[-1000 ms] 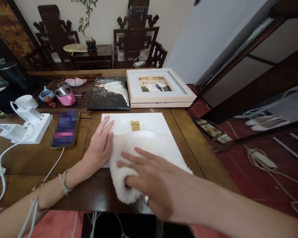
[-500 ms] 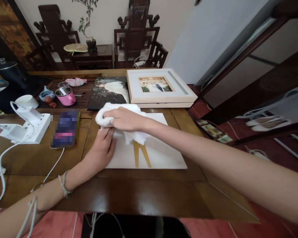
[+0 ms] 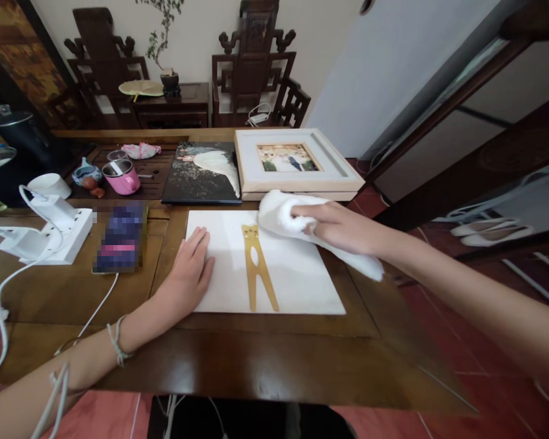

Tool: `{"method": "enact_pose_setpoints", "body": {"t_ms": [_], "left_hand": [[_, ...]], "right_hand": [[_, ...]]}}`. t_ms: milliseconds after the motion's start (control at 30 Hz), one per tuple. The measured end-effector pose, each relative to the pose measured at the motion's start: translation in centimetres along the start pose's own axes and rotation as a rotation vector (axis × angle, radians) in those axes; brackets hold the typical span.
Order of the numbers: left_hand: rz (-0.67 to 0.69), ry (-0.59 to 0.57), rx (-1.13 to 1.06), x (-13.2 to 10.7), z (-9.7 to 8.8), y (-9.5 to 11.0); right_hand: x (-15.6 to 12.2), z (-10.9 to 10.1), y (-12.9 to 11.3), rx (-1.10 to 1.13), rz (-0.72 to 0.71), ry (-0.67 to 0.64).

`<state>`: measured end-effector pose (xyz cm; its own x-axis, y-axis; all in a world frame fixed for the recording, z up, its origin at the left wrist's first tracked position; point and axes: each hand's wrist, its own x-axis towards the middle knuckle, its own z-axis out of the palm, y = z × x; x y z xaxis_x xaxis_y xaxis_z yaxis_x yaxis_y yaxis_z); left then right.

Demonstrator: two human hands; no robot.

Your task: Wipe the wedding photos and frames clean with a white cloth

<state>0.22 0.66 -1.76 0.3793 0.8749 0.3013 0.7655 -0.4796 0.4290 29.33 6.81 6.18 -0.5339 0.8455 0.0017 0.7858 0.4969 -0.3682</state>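
Note:
A flat white board (image 3: 297, 280) with a gold, two-legged metal-looking stand piece (image 3: 255, 268) running down its middle lies on the wooden table. My left hand (image 3: 190, 265) rests flat on the board's left edge, fingers stretched out and holding nothing. Bunched in my right hand (image 3: 341, 225) is a white cloth (image 3: 279, 210), over the board's far right corner. A loose end of the cloth hangs out past the board's right edge. The cloth hides that corner, and my right fingertips are partly sunk in it.
Behind the board lie a dark photo panel (image 3: 204, 177) and stacked pale picture frames (image 3: 338, 164). To the left are a blurred-out phone (image 3: 120, 238), a white power strip (image 3: 71, 238) with cables, and a pink cup (image 3: 121, 177) on a dark tea tray (image 3: 158, 183).
My right hand has swept the cloth rightward, from the board's far left corner to its far right. The upper part of the gold piece is now uncovered. My left hand stays in place.

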Motion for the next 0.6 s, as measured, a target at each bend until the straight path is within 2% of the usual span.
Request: {"method": "enact_pose_setpoints", "body": {"t_ms": [67,200,267,333,433,500,600], "left_hand": [[-0.004,-0.008,-0.001,0.0,0.0,0.1],[-0.016,-0.037,0.000,0.0,-0.2,0.3],[-0.023,-0.054,0.003,0.0,-0.2,0.4],[-0.028,-0.071,0.009,0.0,-0.2,0.4],[-0.019,-0.090,0.033,0.0,-0.3,0.5],[-0.010,-0.098,0.053,-0.1,-0.3,0.5],[-0.011,-0.116,0.064,0.0,-0.4,0.6]], "right_hand": [[-2.6,0.6,-0.1,-0.016,0.029,-0.036],[-8.9,1.8,-2.2,0.035,0.006,-0.144],[-11.6,2.1,-3.0,0.076,0.020,-0.137],[-13.1,2.2,-3.2,0.101,0.055,-0.110],[-12.3,2.0,-2.2,0.126,0.050,-0.152],[-10.1,1.7,-1.1,0.128,0.036,-0.176],[-5.5,0.9,0.4,0.122,0.023,-0.146]]}}
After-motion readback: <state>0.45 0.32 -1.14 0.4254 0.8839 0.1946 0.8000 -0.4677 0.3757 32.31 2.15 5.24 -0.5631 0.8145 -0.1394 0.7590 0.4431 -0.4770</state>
